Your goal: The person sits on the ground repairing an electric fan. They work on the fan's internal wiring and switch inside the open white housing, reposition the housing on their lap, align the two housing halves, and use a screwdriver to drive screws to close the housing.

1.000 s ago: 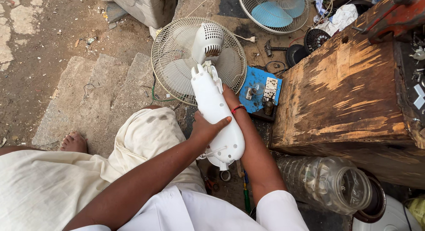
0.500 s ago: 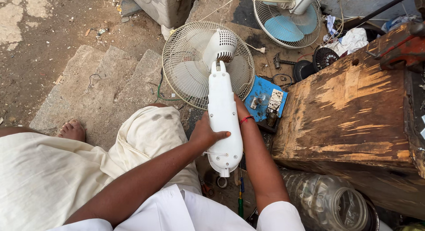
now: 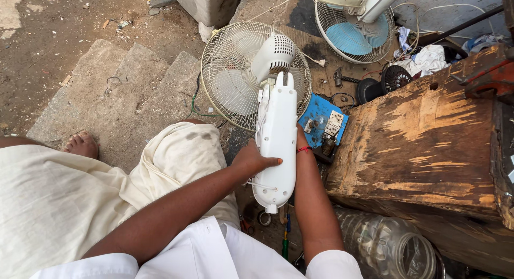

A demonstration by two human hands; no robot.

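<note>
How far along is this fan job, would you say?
Midway, at a guess. Done: the fan lies with its front down and its white stand turned up. In hand: the left hand grips the stand's side, while the right hand is hidden behind it, so its hold is unclear. Left: the stand's casing looks shut, and the screwdriver below lies untouched.

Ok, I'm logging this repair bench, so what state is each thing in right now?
White fan: lying tilted, grille on.
Fan stand: gripped by both hands.
Left hand: on the stand.
Right hand: mostly hidden behind the stand.
Blue-bladed fan: lying on the ground.
Glass jar: on its side, open.
</note>
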